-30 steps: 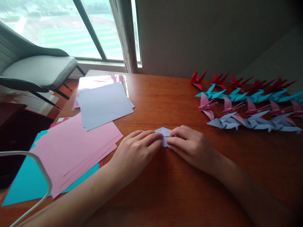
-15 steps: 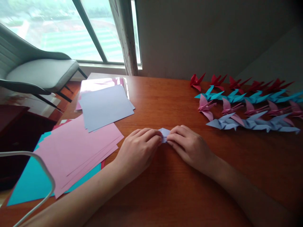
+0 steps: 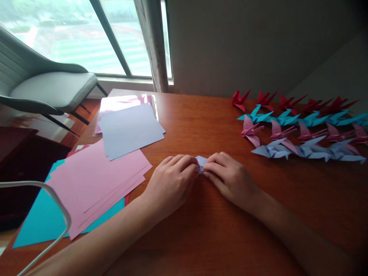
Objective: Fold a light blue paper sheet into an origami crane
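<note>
A small folded piece of pale blue-lilac paper (image 3: 201, 162) lies at the middle of the table, between my two hands. My left hand (image 3: 174, 180) is closed on its left side, fingers curled and pressed together. From the other side, my right hand (image 3: 227, 172) pinches the right edge with thumb and fingertips. Only the centre of the folded paper shows; my fingers cover both its ends. To the right stand rows of folded paper cranes: pale blue ones (image 3: 276, 148) nearest, then pink ones (image 3: 250, 132), turquoise ones (image 3: 255, 114) and red ones (image 3: 238, 101).
On the left of the wooden table (image 3: 189, 237) lie pale blue sheets (image 3: 132, 132), pink sheets (image 3: 97, 180) and turquoise sheets (image 3: 40, 222), overlapping. A glossy packet (image 3: 123, 101) is behind them. A white cable (image 3: 61, 209) arches over the left edge. A chair (image 3: 54, 90) stands by the window.
My left hand has shifted slightly along the folded paper, its fingers curling more over the left end. My right hand keeps nearly the same grip. The whole view has moved slightly.
</note>
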`<state>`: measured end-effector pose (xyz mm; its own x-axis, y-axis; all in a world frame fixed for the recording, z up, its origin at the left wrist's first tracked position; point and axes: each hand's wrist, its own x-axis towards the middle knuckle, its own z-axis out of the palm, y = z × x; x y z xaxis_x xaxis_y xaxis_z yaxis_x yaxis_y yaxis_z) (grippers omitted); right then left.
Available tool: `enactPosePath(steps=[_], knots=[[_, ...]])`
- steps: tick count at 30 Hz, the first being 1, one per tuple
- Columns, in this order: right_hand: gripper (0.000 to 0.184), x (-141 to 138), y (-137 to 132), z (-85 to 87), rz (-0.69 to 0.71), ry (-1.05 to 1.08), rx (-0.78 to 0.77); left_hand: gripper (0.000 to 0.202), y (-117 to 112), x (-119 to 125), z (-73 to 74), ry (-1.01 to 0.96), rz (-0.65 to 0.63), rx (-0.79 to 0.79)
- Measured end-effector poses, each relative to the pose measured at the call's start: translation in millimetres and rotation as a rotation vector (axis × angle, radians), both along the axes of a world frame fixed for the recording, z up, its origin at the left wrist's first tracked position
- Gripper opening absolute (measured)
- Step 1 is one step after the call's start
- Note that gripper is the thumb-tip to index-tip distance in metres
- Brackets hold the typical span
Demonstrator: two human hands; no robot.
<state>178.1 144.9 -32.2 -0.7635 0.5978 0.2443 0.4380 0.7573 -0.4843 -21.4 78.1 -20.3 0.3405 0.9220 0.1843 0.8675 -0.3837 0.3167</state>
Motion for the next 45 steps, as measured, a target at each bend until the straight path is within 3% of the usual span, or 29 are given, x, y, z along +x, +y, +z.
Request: enactPosePath(steps=[15,25,45], knots=[[0.007,3.5,4.4,3.1,-0.033,0.077,-0.091,0.016,0.8,-1.0,-0.9,0.014,-0.005,0.023],[0.009,6.3,10.0,6.3,0.055,0.074,-0.140,0.017,-0.5,-2.9,0.8,0.025,-0.033,0.020],[0.011,-2.7,0.2,1.3,-0.106,0.113,-0.139,0.019,5.3,3.2,-0.3,-0.123,0.061,-0.013]])
